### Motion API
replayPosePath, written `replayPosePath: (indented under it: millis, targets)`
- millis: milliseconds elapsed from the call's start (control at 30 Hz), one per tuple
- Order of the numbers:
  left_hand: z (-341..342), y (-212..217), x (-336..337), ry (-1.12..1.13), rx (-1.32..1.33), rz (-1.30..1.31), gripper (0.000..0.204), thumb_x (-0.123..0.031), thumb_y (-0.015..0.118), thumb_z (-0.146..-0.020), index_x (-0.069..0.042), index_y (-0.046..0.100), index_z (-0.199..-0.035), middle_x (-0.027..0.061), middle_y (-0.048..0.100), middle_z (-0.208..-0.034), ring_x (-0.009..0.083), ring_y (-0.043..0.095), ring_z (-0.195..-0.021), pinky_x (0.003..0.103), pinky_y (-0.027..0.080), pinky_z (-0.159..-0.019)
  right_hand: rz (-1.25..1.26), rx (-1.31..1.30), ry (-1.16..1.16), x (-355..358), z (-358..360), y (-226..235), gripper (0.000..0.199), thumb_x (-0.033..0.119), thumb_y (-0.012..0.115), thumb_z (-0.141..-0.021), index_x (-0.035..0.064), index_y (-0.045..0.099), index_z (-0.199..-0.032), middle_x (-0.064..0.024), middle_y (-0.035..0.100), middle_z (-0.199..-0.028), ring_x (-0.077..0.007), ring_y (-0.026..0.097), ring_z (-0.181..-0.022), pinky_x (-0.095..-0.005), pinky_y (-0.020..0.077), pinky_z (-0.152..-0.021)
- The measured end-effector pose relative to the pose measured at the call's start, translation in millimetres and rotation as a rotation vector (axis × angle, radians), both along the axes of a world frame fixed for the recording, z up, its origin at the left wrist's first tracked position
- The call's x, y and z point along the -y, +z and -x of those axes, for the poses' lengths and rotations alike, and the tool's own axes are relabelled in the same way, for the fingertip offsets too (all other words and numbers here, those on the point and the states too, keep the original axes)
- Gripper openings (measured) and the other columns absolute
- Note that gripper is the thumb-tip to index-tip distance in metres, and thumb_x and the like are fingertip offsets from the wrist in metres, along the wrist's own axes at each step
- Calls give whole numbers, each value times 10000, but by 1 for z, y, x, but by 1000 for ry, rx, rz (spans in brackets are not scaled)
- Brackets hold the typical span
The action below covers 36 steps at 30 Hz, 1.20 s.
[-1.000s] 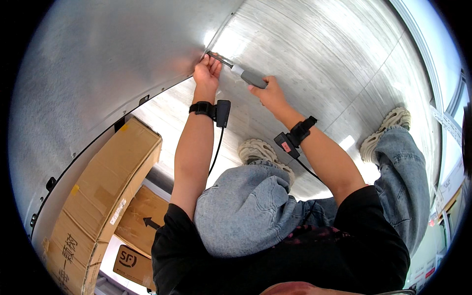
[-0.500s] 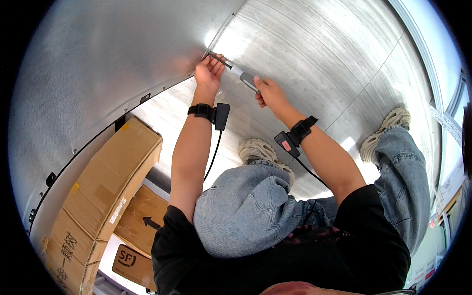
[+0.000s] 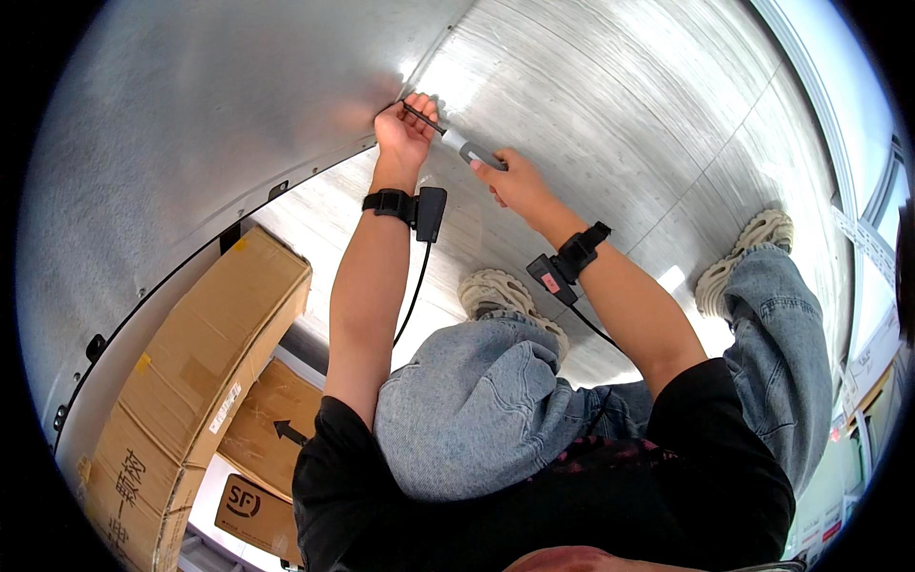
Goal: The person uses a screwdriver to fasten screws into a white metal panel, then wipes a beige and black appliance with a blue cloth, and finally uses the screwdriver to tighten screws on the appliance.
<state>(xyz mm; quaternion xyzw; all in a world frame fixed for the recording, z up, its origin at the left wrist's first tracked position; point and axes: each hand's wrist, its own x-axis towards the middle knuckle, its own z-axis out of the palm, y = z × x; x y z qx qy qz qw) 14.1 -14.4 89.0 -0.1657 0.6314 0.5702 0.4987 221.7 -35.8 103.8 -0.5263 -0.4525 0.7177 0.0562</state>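
Head view: right grip [image 3: 510,181] pinching screwdriver [image 3: 456,141], left grip [image 3: 402,129] steadying tip at metal wall [image 3: 219,114] seam

Tall brown cardboard box [image 3: 195,381] with a white label at lower left; two smaller brown boxes [image 3: 272,429] beside it.

A black short-sleeved shirt [image 3: 591,496] and blue jeans [image 3: 477,419]. Pale chunky shoes [image 3: 496,291]. Black wristbands [image 3: 393,203] on both wrists carry small boxes trailing black cables [image 3: 412,296].
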Motion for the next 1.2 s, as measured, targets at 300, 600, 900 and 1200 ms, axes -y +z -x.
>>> replayPosePath:
  millis: [300,600,900,1200]
  targets:
    - [-2,-8,-1,16,-41,23,264,-223,354,-968,-60,553,-1024,77,648,-945,206,618,-814,329,480,-690,14,-30,94,-4,-4,-6,410,422,518,-938,17,578,-940,-39,550,-685,-116,485,-545,-275,398,-493]
    - [-9,-2,1,-33,-82,5,261,-190,352,-976,-39,545,-1068,87,659,-978,208,631,-819,325,499,-704,215,-158,-30,1,-28,4,369,343,484,-967,-12,567,-1031,-67,575,-713,-130,518,-580,-287,432,-525]
    - [-46,21,15,-311,-21,-34,254,-195,349,-1009,-55,525,-1126,68,655,-1055,196,647,-905,292,523,-748,246,-185,17,-3,-62,28,385,340,515,-954,-12,515,-1110,-62,572,-779,-133,560,-627,-283,447,-553]
    - [-81,200,-4,-653,-247,-133,254,-149,470,-967,-21,499,-1184,109,635,-1116,222,673,-921,292,528,-739,250,-373,17,-16,-82,127,363,254,647,-875,19,493,-1105,-45,576,-807,-123,573,-652,-269,437,-557]
